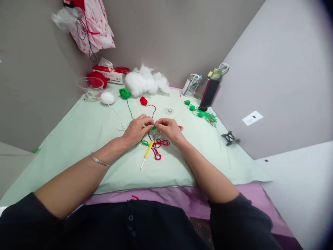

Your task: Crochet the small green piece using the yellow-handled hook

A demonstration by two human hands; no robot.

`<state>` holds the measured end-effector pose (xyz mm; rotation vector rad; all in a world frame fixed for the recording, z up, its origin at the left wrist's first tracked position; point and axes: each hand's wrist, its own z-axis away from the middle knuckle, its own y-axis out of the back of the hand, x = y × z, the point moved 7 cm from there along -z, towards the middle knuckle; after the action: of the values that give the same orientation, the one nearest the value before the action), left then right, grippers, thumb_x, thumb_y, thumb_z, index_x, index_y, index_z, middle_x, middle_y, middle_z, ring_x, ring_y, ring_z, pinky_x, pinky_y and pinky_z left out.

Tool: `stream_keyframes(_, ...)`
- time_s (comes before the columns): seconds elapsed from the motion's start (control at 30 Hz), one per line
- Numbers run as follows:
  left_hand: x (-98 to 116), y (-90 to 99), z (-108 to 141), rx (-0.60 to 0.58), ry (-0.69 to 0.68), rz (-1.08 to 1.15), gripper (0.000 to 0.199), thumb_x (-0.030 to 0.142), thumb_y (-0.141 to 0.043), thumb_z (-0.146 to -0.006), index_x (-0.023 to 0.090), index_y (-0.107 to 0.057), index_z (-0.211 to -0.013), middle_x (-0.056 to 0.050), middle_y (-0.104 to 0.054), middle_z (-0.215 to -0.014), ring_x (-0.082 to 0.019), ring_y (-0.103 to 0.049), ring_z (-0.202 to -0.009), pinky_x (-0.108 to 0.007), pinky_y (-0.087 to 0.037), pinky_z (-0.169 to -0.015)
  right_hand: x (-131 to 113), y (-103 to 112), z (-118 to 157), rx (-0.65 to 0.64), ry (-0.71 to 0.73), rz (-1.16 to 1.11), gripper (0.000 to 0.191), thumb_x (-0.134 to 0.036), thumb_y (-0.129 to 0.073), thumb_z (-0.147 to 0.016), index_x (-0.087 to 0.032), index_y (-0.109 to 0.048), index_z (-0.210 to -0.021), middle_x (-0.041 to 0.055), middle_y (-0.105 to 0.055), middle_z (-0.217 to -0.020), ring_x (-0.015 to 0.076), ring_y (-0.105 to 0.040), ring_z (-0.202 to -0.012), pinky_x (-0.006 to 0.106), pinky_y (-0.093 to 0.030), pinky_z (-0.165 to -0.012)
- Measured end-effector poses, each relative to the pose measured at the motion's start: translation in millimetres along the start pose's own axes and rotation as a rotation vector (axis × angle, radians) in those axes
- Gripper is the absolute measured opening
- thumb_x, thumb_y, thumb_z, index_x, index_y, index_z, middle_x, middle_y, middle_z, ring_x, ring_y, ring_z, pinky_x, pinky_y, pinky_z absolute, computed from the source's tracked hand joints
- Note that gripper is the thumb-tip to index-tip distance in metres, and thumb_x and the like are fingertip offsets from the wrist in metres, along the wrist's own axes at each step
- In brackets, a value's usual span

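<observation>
My left hand (137,129) and my right hand (169,129) meet over the middle of the table, fingers pinched together. Between their fingertips is a small green crochet piece (153,128), mostly hidden by the fingers. Just below lies a crochet hook (147,154) with a yellow handle, its metal end pointing toward me. Loops of red yarn (161,143) lie beside the handle, and green yarn (144,142) is on its left. Strands lead back to a green yarn ball (125,93), a red yarn ball (143,100) and a white yarn ball (107,98).
White stuffing (145,81) sits at the back, right of a tissue box (111,74) and a clear tub (90,92). On the right are a plastic cup (191,85), a dark phone (209,93), green crocheted pieces (200,114) and a black stand (230,138). A small round dish (169,111) stands mid-table.
</observation>
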<state>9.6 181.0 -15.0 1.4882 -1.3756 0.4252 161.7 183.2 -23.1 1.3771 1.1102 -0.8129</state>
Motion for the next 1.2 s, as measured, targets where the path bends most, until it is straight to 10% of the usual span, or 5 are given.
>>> stream_keyframes(0.47, 7.5, 4.9, 2.5, -0.007, -0.255, -0.191, 0.018, 0.032, -0.063, -0.098, 0.022, -0.076, -0.089, -0.005, -0.069, -0.089, -0.018, -0.064, -0.079, -0.029, -0.047, -0.072, 7.3, -9.1, 3.9, -0.178, -0.172, -0.221, 0.021, -0.037, -0.072, -0.07, -0.017, -0.071, -0.076, -0.0014, -0.066, -0.062, 0.011, -0.057, -0.058, 0.026, -0.049, -0.061)
stream_keyframes(0.73, 0.0, 7.3, 0.5, 0.036, 0.011, 0.007, 0.01, 0.03, -0.071, -0.087, 0.02, -0.071, -0.084, -0.005, -0.069, -0.091, -0.02, -0.062, -0.081, -0.033, -0.048, -0.08, -2.9, -5.2, 4.3, -0.137, -0.057, -0.172, 0.019, -0.03, -0.072, -0.07, -0.018, -0.071, -0.084, -0.0018, -0.068, -0.073, 0.0114, -0.059, -0.066, 0.027, -0.05, -0.067)
stream_keyframes(1.2, -28.0, -5.5, 3.3, -0.056, 0.481, 0.554, 0.051, 0.062, -0.093, -0.059, 0.017, -0.081, -0.082, -0.011, -0.08, -0.087, -0.025, -0.071, -0.086, -0.04, -0.055, -0.086, -9.0, 4.3, 8.8, 0.101, 0.207, 0.114, 0.004, -0.02, -0.071, -0.08, -0.022, -0.071, -0.084, 0.003, -0.072, -0.091, 0.0175, -0.069, -0.081, 0.035, -0.06, -0.08)
